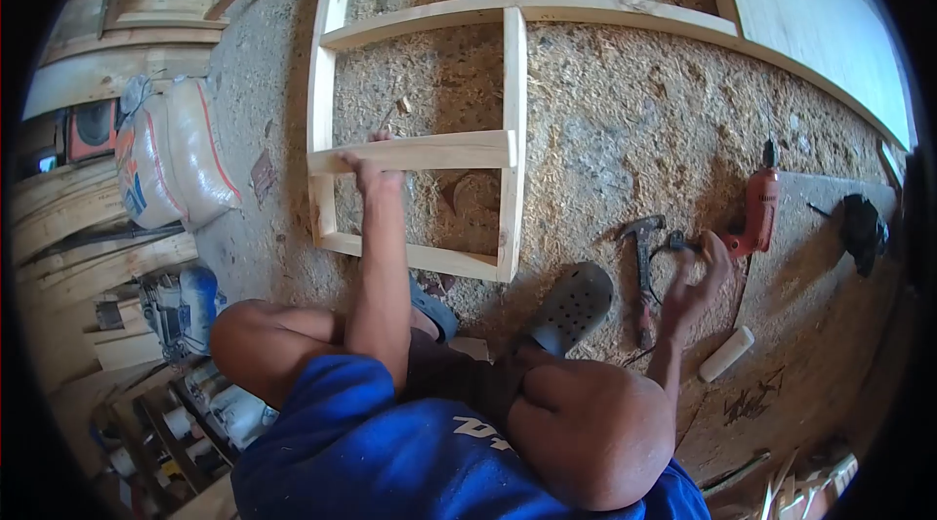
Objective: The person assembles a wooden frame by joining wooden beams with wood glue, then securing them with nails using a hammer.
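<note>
My left hand (371,171) is closed around a short wooden slat (439,152), thumb on the near side and fingertips showing past its far edge. The slat lies across a pale wooden frame (514,81), over both of its long sides. Off to the right, my right hand (696,291) hovers over the sawdust-covered floor with its fingers apart, nothing seen in it. Just beyond its fingertips lies a red power drill (761,208), bit pointing away from me. A claw hammer (642,271) rests on the floor left of that hand.
A white oblong block (727,354) and a black plastic bag (864,232) lie at right. Full sacks (176,154) stand at left near stacked boards (68,217). A blue power tool (198,310) sits by my knee. A pale panel (820,22) covers the upper right.
</note>
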{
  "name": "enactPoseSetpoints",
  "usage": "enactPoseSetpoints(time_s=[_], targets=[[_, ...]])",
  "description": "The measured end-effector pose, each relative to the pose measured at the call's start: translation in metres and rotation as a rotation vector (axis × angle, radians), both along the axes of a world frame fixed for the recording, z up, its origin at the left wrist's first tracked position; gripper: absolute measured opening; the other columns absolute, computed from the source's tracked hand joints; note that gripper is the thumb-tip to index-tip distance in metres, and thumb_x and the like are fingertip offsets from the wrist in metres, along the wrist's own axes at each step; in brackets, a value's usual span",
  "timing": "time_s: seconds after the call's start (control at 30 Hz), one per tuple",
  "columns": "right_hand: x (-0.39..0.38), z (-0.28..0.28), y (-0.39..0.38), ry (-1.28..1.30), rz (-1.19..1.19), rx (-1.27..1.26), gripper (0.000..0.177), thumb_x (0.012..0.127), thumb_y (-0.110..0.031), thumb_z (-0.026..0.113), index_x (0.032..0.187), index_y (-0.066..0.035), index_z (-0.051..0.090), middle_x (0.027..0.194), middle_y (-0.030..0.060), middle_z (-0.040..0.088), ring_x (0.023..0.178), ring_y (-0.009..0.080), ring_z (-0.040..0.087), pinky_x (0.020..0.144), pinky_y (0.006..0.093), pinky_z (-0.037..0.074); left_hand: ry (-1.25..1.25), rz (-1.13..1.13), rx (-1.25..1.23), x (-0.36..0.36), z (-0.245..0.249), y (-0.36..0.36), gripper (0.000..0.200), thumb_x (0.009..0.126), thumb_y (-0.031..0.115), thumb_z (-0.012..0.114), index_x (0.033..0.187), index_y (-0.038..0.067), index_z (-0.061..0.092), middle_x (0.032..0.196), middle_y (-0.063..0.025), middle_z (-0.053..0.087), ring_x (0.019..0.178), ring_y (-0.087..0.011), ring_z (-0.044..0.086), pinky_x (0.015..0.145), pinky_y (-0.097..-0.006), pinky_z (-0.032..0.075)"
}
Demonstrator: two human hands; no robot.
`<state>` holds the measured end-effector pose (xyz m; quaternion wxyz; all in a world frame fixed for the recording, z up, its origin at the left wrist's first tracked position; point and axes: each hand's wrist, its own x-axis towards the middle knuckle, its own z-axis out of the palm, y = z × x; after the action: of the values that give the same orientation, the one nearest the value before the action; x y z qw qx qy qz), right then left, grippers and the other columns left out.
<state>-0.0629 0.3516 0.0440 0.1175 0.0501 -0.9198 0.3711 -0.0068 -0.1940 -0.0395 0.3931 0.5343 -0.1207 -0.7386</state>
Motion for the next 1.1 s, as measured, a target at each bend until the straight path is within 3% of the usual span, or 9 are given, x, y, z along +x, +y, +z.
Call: enactPoseSetpoints(time_s=[0.07,0.13,0.2,0.27,0.53,0.77,0.87,0.93,1.1], targets=[[-0.014,0.031,-0.076,0.026,0.196,-0.006,0.059,0.086,-0.019,0.080,0.138,-0.005,0.056,0.145,0.0170,0.050,0.128,0.0324,0.052,0.109,0.0467,0.041,0.319,-0.255,-0.101,0.009,-0.046,-0.011,0.078,0.097,0.074,0.036,0.108,0.000,0.054,0.092,-0.0139,0.065,0.088,-0.0261,0.065,0.094,-0.0389,0.056],[-0.030,0.054,-0.131,0.017,0.416,-0.076,0.079,0.076,-0.025,0.088,0.144,-0.008,0.052,0.147,0.0161,0.049,0.134,0.0335,0.047,0.114,0.0505,0.035,0.201,-0.258,-0.095,-0.011,-0.025,0.016,0.077,0.098,0.073,0.037,0.111,-0.001,0.055,0.095,-0.0152,0.065,0.086,-0.0278,0.065,0.089,-0.0400,0.058],[-0.050,0.084,-0.176,0.010,0.618,0.094,0.093,0.070,-0.031,0.091,0.149,-0.011,0.047,0.150,0.0127,0.047,0.142,0.0324,0.041,0.121,0.0547,0.024,0.121,-0.089,0.003,-0.036,-0.022,0.025,0.076,0.099,0.071,0.038,0.114,-0.002,0.055,0.096,-0.0169,0.064,0.084,-0.0297,0.063,0.085,-0.0415,0.059],[-0.064,0.091,-0.208,-0.034,0.725,0.268,0.093,0.072,-0.038,0.088,0.151,-0.014,0.046,0.150,0.0077,0.048,0.146,0.0291,0.036,0.125,0.0570,0.010,0.150,-0.071,0.098,-0.050,0.002,0.037,0.077,0.099,0.070,0.040,0.118,-0.004,0.053,0.097,-0.0184,0.064,0.082,-0.0305,0.062,0.084,-0.0438,0.058],[-0.088,0.021,-0.256,0.093,0.812,0.296,0.060,0.082,-0.026,0.079,0.137,-0.010,0.059,0.127,0.0071,0.065,0.134,0.0276,0.050,0.125,0.0593,0.009,0.114,0.000,0.055,-0.062,0.008,0.006,0.078,0.096,0.069,0.045,0.114,-0.007,0.051,0.099,-0.0185,0.061,0.080,-0.0307,0.061,0.082,-0.0445,0.059],[-0.088,-0.001,-0.285,0.066,0.825,0.271,0.060,0.082,-0.024,0.079,0.137,-0.010,0.059,0.128,0.0066,0.062,0.130,0.0239,0.052,0.125,0.0582,0.010,0.035,-0.043,0.059,-0.053,-0.027,-0.040,0.085,0.095,0.071,0.044,0.130,-0.006,0.050,0.117,-0.0162,0.064,0.096,-0.0328,0.067,0.089,-0.0438,0.061],[-0.094,-0.008,-0.286,0.080,0.804,0.289,0.059,0.082,-0.024,0.078,0.136,-0.011,0.059,0.126,0.0051,0.063,0.128,0.0224,0.053,0.124,0.0582,0.014,0.055,-0.055,0.017,-0.057,-0.028,-0.039,0.086,0.094,0.076,0.039,0.125,-0.004,0.052,0.104,-0.0181,0.063,0.091,-0.0309,0.062,0.090,-0.0431,0.058],[-0.097,-0.018,-0.287,0.067,0.798,0.239,0.067,0.080,-0.024,0.080,0.141,-0.012,0.055,0.123,0.0040,0.065,0.125,0.0208,0.056,0.124,0.0558,0.016,0.052,-0.050,0.060,-0.055,-0.045,-0.049,0.085,0.098,0.071,0.040,0.140,-0.003,0.044,0.130,-0.0145,0.058,0.111,-0.0288,0.062,0.098,-0.0447,0.057],[-0.103,-0.026,-0.283,-0.035,0.776,0.077,0.084,0.077,-0.022,0.083,0.150,-0.012,0.043,0.121,0.0043,0.068,0.122,0.0218,0.060,0.124,0.0536,0.017,0.038,-0.166,0.049,-0.049,-0.034,-0.055,0.081,0.099,0.069,0.038,0.149,0.005,0.037,0.134,-0.0121,0.057,0.115,-0.0293,0.062,0.102,-0.0445,0.054]])
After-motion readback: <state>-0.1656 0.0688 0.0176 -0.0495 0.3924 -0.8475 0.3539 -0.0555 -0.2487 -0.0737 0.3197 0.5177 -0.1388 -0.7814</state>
